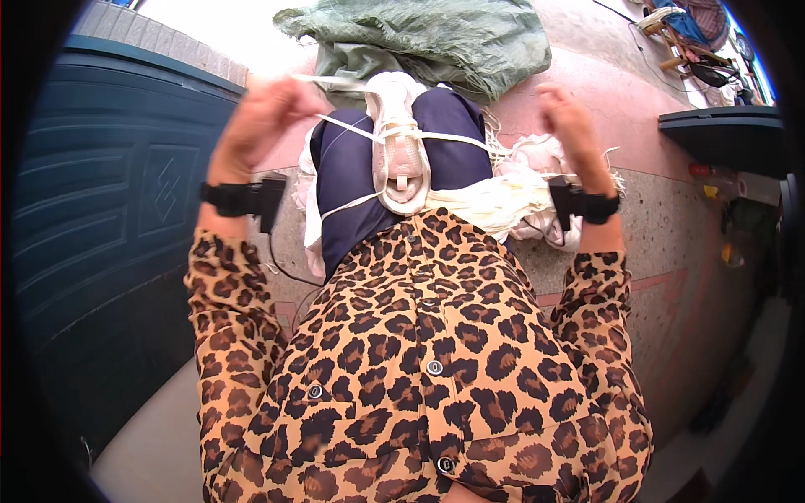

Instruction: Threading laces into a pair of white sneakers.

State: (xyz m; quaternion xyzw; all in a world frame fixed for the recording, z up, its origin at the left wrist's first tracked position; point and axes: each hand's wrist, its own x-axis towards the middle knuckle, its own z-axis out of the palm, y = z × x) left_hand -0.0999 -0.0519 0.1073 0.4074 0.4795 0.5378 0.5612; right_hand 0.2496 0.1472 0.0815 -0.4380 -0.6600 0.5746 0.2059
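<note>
A pale pink and white sneaker (401,159) rests between my thighs, heel toward me, with its toe pointing away. White shoelace (348,126) runs from its eyelets toward my left hand (272,117), whose fingers are closed on it. Another length of lace (457,137) crosses my right thigh and ends up by the pale bundle there. My right hand (572,126) is raised beyond that bundle, away from the shoe. Its fingers look bent but are smeared by motion, and I cannot see anything in them.
A bundle of cream laces (490,201) lies by my right thigh, beside more pale shoes (541,155). A green woven sack (436,42) spreads on the floor ahead. To the left stands a dark blue panelled door (126,193); at far right are a dark ledge (721,126) and a wooden chair (683,50).
</note>
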